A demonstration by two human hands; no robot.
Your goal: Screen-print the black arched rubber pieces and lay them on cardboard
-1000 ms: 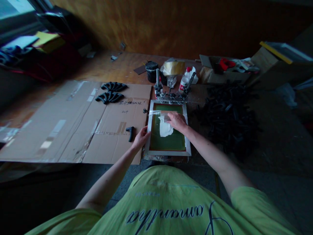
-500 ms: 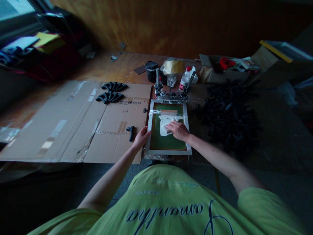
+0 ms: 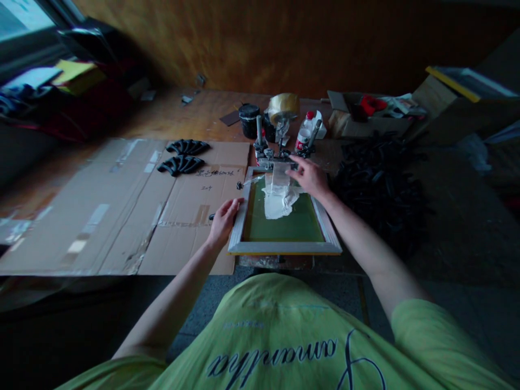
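My left hand (image 3: 224, 221) is closed at the left rail of a silver screen-printing frame (image 3: 333, 238), whose near end is raised. The frame's green mesh (image 3: 260, 230) carries a patch of white ink (image 3: 278, 203). My right hand (image 3: 311, 176) is over the far right part of the frame, index finger stretched and fingers apart. Its fingertips are beside the right edge of a pale flat squeegee (image 3: 280, 176) at the back of the mesh. Behind it stand metal hinge clamps (image 3: 268, 156). A black curved piece (image 3: 212, 216) is mostly hidden behind my left hand.
Flattened cardboard (image 3: 122, 216) covers the left, with two rows of black curved pieces (image 3: 181, 164) on it. A dark heap of similar parts (image 3: 377, 189) lies right. At the back are black tubs (image 3: 248, 122), a tape roll (image 3: 283, 108), a bottle (image 3: 304, 132) and a carton (image 3: 341, 127).
My right hand moved from the middle of the mesh to its far end, and its fingers spread. The near end of the frame rose, with my left hand at its side.
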